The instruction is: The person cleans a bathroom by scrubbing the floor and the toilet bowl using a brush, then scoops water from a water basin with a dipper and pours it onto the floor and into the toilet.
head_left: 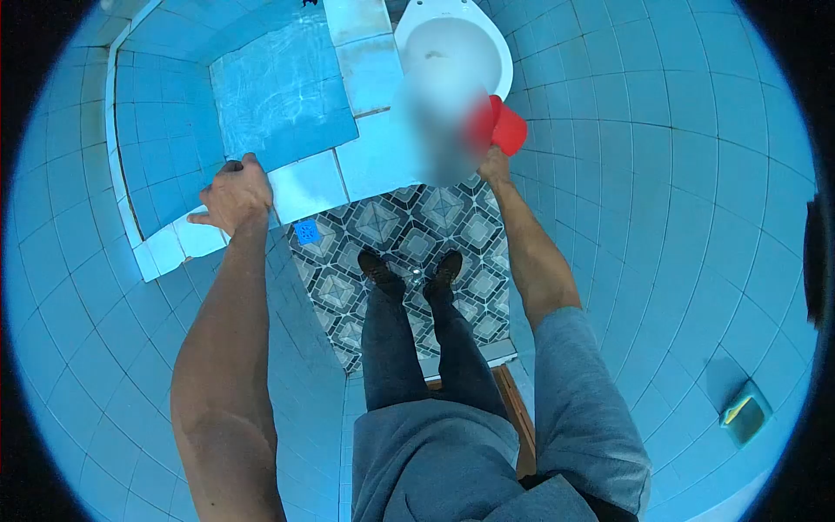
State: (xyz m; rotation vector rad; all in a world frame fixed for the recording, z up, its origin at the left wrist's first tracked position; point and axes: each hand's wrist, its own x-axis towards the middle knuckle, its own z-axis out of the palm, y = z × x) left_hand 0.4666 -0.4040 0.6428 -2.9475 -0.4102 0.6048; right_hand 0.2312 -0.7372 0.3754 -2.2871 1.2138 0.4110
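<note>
My right hand (494,165) is closed around the handle end of a red water dipper (511,129). The dipper is held near the front of a white toilet bowl (452,52), and a blurred patch hides part of both. On the left, my left hand (237,196) grips the tiled rim (309,184) of a blue basin, fingers curled over its inner edge and thumb out to the side. Rippled water (283,87) lies in the basin. A small dark thing at the basin's far edge is too cut off to name.
Blue tiled walls (626,174) close in on both sides. Patterned floor tiles (335,287) lie under my shoes (378,268), with a blue drain cover (307,231) by the basin. A soap dish (746,415) is mounted on the right wall. Behind my legs is a door sill (496,352).
</note>
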